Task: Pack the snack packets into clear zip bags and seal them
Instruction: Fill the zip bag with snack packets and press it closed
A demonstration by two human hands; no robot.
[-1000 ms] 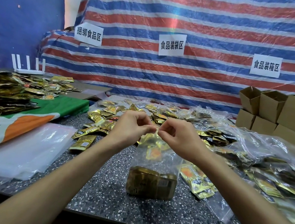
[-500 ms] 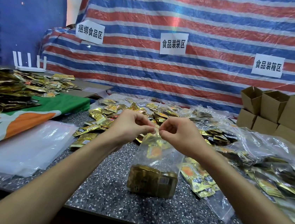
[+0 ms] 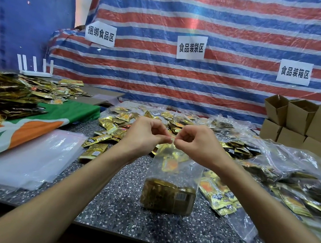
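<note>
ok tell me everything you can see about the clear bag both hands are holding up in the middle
The clear zip bag is thin, see-through plastic, standing upright on the speckled tabletop. A stack of gold snack packets fills its bottom; the upper part is empty and narrows upward. The left hand and right hand pinch its top edge together, fingertips nearly meeting. Whether the zip is fully closed cannot be told. Loose packets and another bag lie beside it on the right.

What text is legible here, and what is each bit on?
"捆绑食品区": left paper sign on the striped tarp.
"食品装袋区": middle paper sign.
"食品装箱区": right paper sign.
Print on the gold snack packets: too blurred to read.
Barcode on the packet inside the clear zip bag: digits unreadable.
</note>
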